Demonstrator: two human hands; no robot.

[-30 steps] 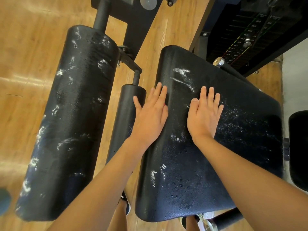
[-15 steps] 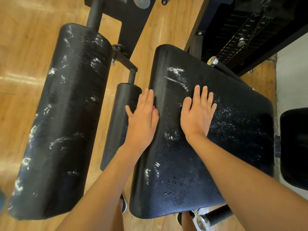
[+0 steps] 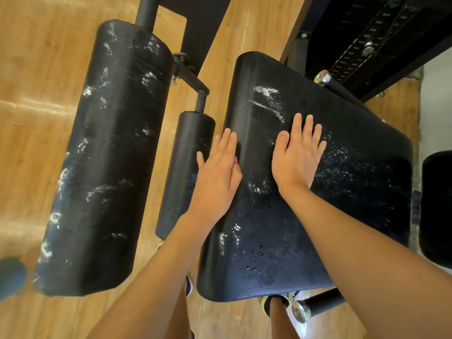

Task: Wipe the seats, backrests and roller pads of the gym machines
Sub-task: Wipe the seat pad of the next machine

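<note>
A honey-coloured wooden plank floor (image 3: 36, 57) fills the left side, crossed by a pale streak of reflected light (image 3: 39, 106). At upper right stands a black weight stack (image 3: 342, 45) with a silver selector pin (image 3: 368, 50). A pale grey surface (image 3: 436, 106) borders the right edge. A blurred blue-grey shape (image 3: 9, 277) sits at lower left.

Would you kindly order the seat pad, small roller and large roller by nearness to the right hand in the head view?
1. Seat pad, under the right hand.
2. Small roller, beyond its left edge.
3. Large roller, far left.
</note>
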